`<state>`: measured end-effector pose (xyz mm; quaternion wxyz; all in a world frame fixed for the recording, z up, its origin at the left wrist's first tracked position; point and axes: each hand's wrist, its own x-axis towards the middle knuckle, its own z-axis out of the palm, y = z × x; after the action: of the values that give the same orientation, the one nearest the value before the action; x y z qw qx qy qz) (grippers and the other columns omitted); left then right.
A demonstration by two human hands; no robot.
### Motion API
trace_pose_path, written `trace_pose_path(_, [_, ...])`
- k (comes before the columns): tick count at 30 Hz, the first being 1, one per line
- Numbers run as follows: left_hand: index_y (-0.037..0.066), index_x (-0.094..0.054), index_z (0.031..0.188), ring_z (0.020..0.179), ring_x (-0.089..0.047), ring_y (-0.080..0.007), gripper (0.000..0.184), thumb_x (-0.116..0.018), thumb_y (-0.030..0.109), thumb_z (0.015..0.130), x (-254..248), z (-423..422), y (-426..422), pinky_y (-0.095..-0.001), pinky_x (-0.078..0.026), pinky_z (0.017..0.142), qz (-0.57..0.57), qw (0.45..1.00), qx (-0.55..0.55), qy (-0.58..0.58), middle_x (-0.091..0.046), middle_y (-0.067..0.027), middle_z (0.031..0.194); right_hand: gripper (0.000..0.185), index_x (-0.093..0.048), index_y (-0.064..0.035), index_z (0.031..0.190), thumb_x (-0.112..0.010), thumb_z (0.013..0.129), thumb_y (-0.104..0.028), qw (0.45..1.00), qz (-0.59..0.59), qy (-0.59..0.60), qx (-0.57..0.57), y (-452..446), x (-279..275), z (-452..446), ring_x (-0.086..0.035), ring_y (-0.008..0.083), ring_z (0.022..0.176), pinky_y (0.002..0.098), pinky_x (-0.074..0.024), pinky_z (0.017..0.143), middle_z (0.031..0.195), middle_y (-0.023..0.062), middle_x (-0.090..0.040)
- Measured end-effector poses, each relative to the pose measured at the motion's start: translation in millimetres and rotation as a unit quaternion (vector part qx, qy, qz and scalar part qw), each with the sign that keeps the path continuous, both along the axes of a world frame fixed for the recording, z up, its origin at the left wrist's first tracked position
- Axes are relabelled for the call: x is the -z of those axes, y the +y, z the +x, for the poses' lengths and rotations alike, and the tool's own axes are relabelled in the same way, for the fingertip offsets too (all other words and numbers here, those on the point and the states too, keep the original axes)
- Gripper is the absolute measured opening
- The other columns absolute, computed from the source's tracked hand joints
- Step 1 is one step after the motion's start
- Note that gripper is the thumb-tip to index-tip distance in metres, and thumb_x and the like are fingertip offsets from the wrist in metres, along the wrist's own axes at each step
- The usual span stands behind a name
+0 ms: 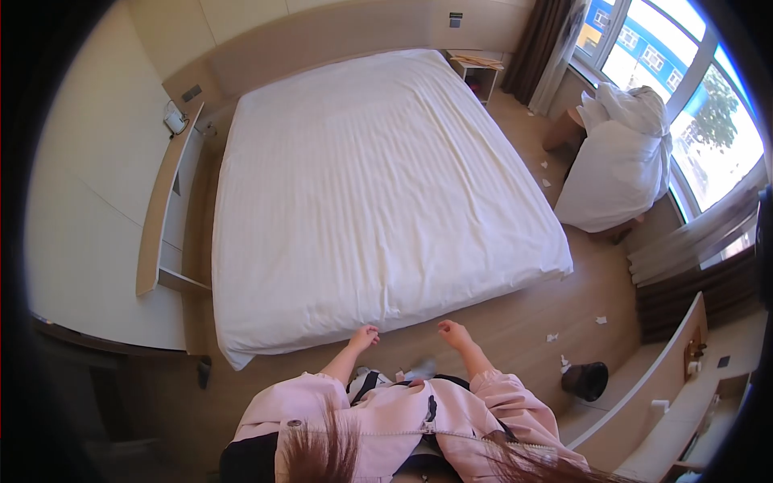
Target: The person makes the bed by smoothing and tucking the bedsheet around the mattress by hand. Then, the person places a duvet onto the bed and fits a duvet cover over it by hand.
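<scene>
My left hand (365, 337) hovers just in front of the foot of the bed, its fingers loosely curled and a little apart, with nothing visible in them. To its right my right hand (456, 333) is held out at about the same height, fingers bent and slightly parted, and I see nothing in it. Both are closest to the near hem of a white striped sheet (378, 193) that covers the mattress. Long creases run down the sheet towards me, and its near left corner hangs low. Contact between the left fingertips and the hem cannot be made out.
White bedding (620, 161) is heaped on a chair by the window. A black bin (585, 381) lies tipped near the desk (644, 378), with paper scraps on the floor. A nightstand (475, 72) stands beyond the bed, and a wall shelf (165, 201) runs along its left.
</scene>
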<state>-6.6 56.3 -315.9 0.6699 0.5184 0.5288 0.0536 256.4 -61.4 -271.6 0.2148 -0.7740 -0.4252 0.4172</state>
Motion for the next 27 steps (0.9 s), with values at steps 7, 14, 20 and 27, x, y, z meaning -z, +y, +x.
trace_pose_path(7, [0.001, -0.051, 0.095, 0.053, -0.054, -0.0121, 0.021, -0.046, 0.01, 0.076, 4.0, 64.2, -10.2, -0.0244, -0.045, 0.05, 0.038, 0.999, -0.024, 0.026, -0.058, -0.0087, 0.067, 0.025, -0.057, -0.0096, 0.093, -0.054, 0.07, -0.016, 0.999, 0.011, -0.03, 0.031, -12.7, -11.1, 82.9, -0.057, 0.0227, 0.075, 0.0308, -0.0448, 0.069, 0.08, 0.0102, -0.06])
trace_pose_path(14, [0.004, -0.053, 0.093, 0.051, -0.054, -0.0107, 0.02, -0.045, 0.01, 0.076, 10.0, 141.8, 14.4, -0.023, -0.042, 0.046, 0.098, 0.995, -0.005, 0.023, -0.058, -0.0073, 0.065, 0.023, -0.057, -0.0067, 0.092, -0.054, 0.071, -0.015, 0.997, 0.046, -0.029, 0.048, -8.9, -11.6, 144.8, -0.057, 0.0225, 0.072, 0.0306, -0.0445, 0.066, 0.077, 0.0104, -0.06])
trace_pose_path(20, [0.004, -0.055, 0.089, 0.052, -0.054, -0.0106, 0.017, -0.044, 0.01, 0.077, 17.0, 219.2, 33.5, -0.0233, -0.043, 0.045, 0.09, 0.995, -0.014, 0.035, -0.057, -0.0057, 0.063, 0.021, -0.057, -0.0062, 0.091, -0.053, 0.072, -0.015, 0.997, 0.041, -0.044, 0.055, -3.0, -10.7, 210.2, -0.057, 0.02, 0.069, 0.0296, -0.0445, 0.064, 0.075, 0.01, -0.059])
trace_pose_path(27, [0.004, -0.056, 0.083, 0.051, -0.054, -0.0107, 0.014, -0.045, 0.01, 0.077, 36.7, 348.1, 30.0, -0.023, -0.044, 0.046, 0.042, 0.996, -0.007, 0.076, -0.057, -0.0053, 0.062, 0.02, -0.057, -0.008, 0.091, -0.052, 0.073, -0.015, 0.999, 0.01, -0.034, 0.009, -9.8, -24.5, 336.4, -0.056, 0.0202, 0.067, 0.0289, -0.0441, 0.063, 0.071, 0.0092, -0.058])
